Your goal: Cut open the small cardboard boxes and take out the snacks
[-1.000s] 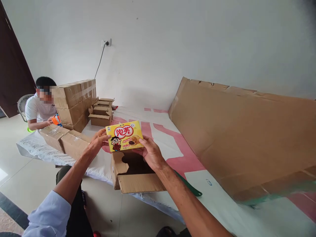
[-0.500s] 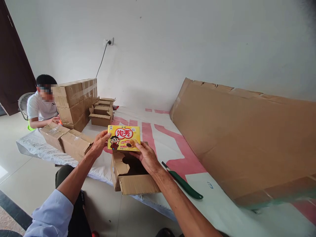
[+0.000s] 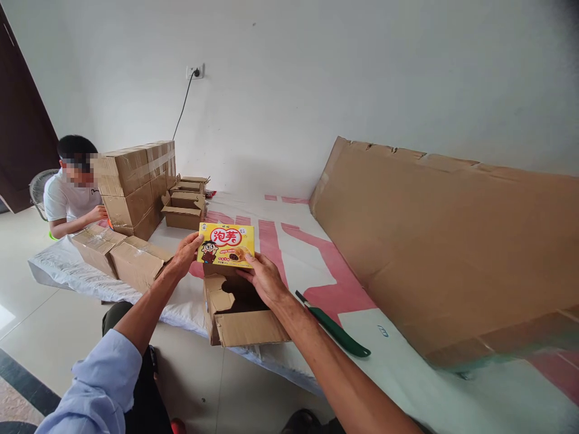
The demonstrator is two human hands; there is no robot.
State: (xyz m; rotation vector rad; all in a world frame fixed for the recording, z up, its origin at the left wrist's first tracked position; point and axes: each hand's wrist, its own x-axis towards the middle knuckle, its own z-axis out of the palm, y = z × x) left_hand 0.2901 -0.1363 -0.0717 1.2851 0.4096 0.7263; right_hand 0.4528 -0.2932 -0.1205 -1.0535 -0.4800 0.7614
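A yellow snack box [image 3: 226, 245] with red lettering, a cartoon figure and a picture of a filled puff is held up with its printed face towards me. My left hand [image 3: 186, 252] grips its left end, and my right hand [image 3: 265, 277] pinches its lower right corner, thumb in front. Just below and behind it stands an open cardboard carton [image 3: 251, 328] with its flaps folded out; its dark inside is partly hidden by my right hand. To the right of the carton lies a knife with a dark green handle [image 3: 341, 333].
Taped cartons [image 3: 131, 184] are stacked at the left, with two more cartons [image 3: 140, 260] in front and open cartons [image 3: 183, 211] behind. A person [image 3: 75, 187] sits beyond the stack. A large cardboard sheet [image 3: 443, 253] leans against the wall at right. A white and red sheet [image 3: 312, 265] covers the table.
The snack box stays in both hands, raised slightly and tipped back a little. The view has shifted slightly. The other person's hand has moved up beside the carton stack.
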